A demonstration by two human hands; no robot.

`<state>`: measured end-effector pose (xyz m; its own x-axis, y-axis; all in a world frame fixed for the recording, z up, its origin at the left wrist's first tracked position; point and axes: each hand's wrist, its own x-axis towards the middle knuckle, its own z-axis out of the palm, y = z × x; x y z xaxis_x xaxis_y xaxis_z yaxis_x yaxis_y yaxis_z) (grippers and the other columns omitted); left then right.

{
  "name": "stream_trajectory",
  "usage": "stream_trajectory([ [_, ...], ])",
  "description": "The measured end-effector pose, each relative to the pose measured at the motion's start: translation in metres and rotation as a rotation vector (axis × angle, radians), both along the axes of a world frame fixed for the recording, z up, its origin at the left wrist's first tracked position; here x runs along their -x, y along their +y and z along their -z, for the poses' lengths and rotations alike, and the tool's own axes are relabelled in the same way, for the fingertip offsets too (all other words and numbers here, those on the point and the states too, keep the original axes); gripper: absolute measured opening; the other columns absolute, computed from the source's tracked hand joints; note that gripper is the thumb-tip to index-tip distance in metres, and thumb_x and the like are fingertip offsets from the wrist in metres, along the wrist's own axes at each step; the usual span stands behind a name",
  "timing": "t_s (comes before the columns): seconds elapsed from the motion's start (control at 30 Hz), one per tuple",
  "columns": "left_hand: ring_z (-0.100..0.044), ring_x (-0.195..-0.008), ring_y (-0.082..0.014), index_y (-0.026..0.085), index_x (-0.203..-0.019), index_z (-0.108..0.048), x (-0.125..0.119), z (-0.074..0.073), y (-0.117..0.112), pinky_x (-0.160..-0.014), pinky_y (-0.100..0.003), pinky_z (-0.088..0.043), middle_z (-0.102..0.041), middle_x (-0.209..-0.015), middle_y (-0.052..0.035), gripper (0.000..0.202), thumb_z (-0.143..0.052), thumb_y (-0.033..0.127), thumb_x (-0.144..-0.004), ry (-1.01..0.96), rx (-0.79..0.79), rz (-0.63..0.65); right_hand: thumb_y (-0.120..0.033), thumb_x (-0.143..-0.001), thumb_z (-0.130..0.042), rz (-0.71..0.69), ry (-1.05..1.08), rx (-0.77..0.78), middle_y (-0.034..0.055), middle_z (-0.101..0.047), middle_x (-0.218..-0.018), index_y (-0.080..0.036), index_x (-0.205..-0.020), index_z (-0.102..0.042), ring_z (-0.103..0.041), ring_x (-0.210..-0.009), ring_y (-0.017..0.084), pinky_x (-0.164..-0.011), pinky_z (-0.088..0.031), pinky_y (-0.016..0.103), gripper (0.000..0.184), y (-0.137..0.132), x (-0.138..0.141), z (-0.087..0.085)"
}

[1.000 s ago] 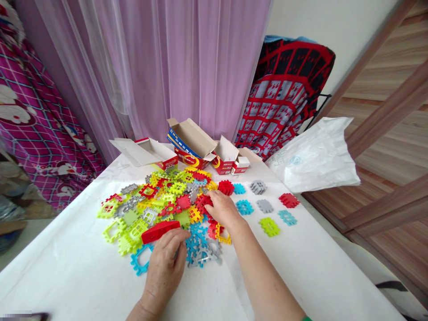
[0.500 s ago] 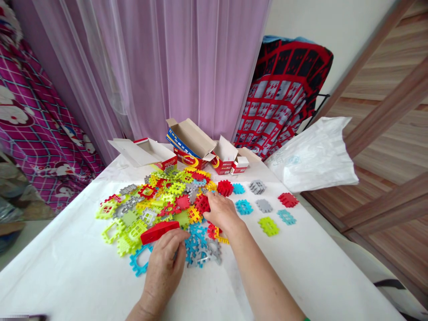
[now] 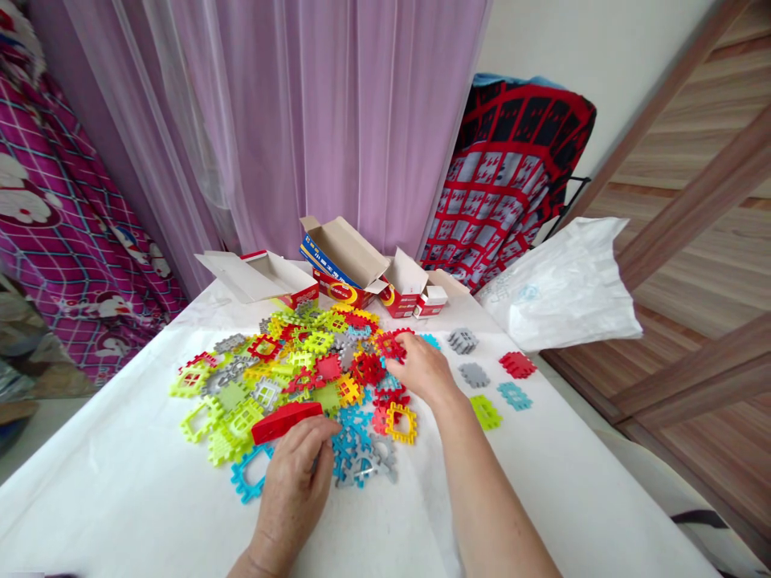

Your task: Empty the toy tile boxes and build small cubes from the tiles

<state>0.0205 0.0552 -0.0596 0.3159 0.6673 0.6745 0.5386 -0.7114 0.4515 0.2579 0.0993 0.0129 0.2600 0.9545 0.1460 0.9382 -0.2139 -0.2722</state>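
My right hand (image 3: 429, 371) reaches over the right side of the pile. Its fingers close on a stack of red toothed plastic building pieces (image 3: 390, 345), and its fingertips are partly hidden. My left hand (image 3: 298, 470) rests at the pile's front with its fingers curled together. Close against those fingers is a long red piece (image 3: 286, 421); whether they grip it is unclear. Around both hands spreads a pile of interlocking building pieces (image 3: 328, 397) in green, yellow, red, grey and blue. A yellow frame piece (image 3: 401, 423) lies below my right hand.
Sorted pieces sit to the right: a grey stack (image 3: 463, 340), a grey piece (image 3: 474, 375), a red piece (image 3: 517, 364), a blue piece (image 3: 515, 395) and a green piece (image 3: 485, 412). Opened boxes (image 3: 343, 250) stand behind the pile. A white plastic bag (image 3: 560, 285) hangs at the table's right edge.
My right hand has moved right, away from a red piece in the pile, onto the red stack, which now sits further left. My left hand has stayed in place.
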Motion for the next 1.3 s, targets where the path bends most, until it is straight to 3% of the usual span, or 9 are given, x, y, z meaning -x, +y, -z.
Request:
stream_trajectory([
  [0.1, -0.068, -0.09, -0.0176, 0.024, -0.102, -0.063, 0.001, 0.002, 0.0, -0.077, -0.03, -0.057, -0.072, -0.096, -0.0044, 0.021, -0.05, 0.016, -0.088, 0.004, 0.016, 0.005, -0.034, -0.082, -0.056, 0.122, 0.022, -0.142, 0.0074, -0.066, -0.11, -0.021, -0.107, -0.061, -0.06, -0.102, 0.021, -0.086, -0.042, 0.03, 0.029, 0.004, -0.022, 0.003],
  [0.23, -0.068, -0.09, -0.0171, 0.024, -0.103, -0.063, 0.001, 0.002, -0.001, -0.077, -0.029, -0.057, -0.072, -0.097, -0.0046, 0.021, -0.051, 0.016, -0.088, -0.006, 0.028, 0.011, -0.036, -0.08, -0.06, 0.276, 0.05, -0.302, 0.0072, -0.068, -0.107, -0.019, -0.112, -0.058, -0.061, -0.097, 0.022, -0.083, -0.042, 0.031, 0.036, 0.012, -0.036, 0.014],
  [0.43, -0.068, -0.09, -0.017, 0.025, -0.101, -0.063, 0.0, 0.002, -0.001, -0.078, -0.028, -0.057, -0.072, -0.096, -0.0037, 0.019, -0.051, 0.017, -0.088, -0.021, 0.014, 0.005, -0.035, -0.077, -0.063, 0.274, 0.04, -0.386, 0.0095, -0.068, -0.108, -0.017, -0.113, -0.056, -0.061, -0.097, 0.023, -0.085, -0.042, 0.033, 0.041, 0.02, -0.039, 0.039],
  [0.6, -0.069, -0.09, -0.0172, 0.026, -0.104, -0.064, -0.001, 0.001, 0.0, -0.077, -0.029, -0.057, -0.072, -0.095, -0.0036, 0.023, -0.051, 0.017, -0.088, -0.03, 0.027, 0.009, -0.038, -0.077, -0.063, 0.269, 0.042, -0.395, 0.0104, -0.068, -0.109, -0.017, -0.114, -0.055, -0.061, -0.099, 0.024, -0.087, -0.042, 0.033, 0.043, 0.02, -0.042, 0.047],
  [1.3, -0.069, -0.089, -0.0184, 0.025, -0.104, -0.066, 0.0, 0.003, 0.0, -0.077, -0.03, -0.056, -0.073, -0.095, -0.005, 0.023, -0.05, 0.018, -0.088, -0.023, 0.046, 0.01, -0.036, -0.078, -0.061, 0.265, -0.002, -0.314, 0.0104, -0.068, -0.107, -0.017, -0.116, -0.056, -0.059, -0.099, 0.024, -0.086, -0.04, 0.034, 0.043, 0.02, -0.035, 0.044],
])
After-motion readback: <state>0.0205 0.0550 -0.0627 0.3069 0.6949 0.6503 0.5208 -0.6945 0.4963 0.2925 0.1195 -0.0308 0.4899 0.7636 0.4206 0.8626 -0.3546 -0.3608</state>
